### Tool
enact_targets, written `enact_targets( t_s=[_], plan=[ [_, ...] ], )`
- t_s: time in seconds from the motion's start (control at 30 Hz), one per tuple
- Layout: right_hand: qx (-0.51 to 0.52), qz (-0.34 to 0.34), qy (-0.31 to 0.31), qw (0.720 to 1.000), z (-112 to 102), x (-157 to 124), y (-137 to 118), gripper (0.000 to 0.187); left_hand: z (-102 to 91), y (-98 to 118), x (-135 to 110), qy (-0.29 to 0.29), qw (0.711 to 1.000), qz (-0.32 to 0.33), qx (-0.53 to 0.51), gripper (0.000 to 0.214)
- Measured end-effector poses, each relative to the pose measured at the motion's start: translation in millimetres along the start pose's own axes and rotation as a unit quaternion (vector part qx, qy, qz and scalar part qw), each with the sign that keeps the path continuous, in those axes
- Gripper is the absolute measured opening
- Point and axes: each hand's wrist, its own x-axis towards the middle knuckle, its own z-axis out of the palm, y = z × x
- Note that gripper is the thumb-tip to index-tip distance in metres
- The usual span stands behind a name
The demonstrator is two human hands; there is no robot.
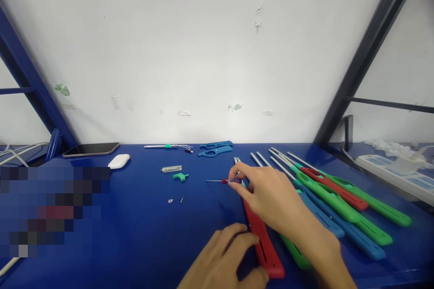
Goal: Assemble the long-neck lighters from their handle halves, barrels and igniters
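My right hand (267,198) pinches a small screwdriver (225,181) with a red and purple handle; its thin metal shaft points left over the blue table (135,235). Under that hand lies a red long-nosed lighter (262,239), its metal tube toward the wall. My left hand (224,257) rests on the table at the bottom, fingers curled against the red lighter's handle end.
Several green, blue and red lighters (339,198) lie in a row on the right. Blue shell halves (215,148), a metal tube with wires (167,146), a clear small part (171,169), a green trigger (181,176), tiny screws (175,200), a phone (91,149), a white case (119,160) and a power strip (393,169) surround them.
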Motion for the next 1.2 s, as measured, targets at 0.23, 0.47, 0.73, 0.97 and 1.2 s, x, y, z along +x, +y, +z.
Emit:
enact_targets(
  t_s=[0.23, 0.47, 0.73, 0.97, 1.2],
  plan=[
    [-0.023, -0.038, -0.112, 0.993, 16.6, -5.8, -8.7, 0.011, -61.5, -22.1, 11.6, -0.093, 0.990, -0.093, 0.061, 0.026],
    [-0.121, -0.079, -0.127, 0.981, 10.3, 47.8, 0.8, 0.022, -105.0, -67.9, 4.6, -0.066, 0.983, -0.170, 0.034, 0.029],
    [-0.204, -0.113, -0.155, 0.960, 57.0, 178.1, 31.5, 0.039, -136.7, -88.6, -15.2, -0.056, 0.972, -0.228, 0.030, 0.031],
    [-0.236, -0.119, -0.142, 0.954, 73.4, 197.3, 55.5, 0.039, -150.7, -88.5, -18.8, -0.050, 0.964, -0.258, 0.033, 0.034],
    [-0.259, -0.213, -0.002, 0.942, 36.0, 154.9, 44.2, 0.036, -150.5, -97.8, -17.5, -0.002, 0.959, -0.277, 0.058, 0.038]
  ],
)
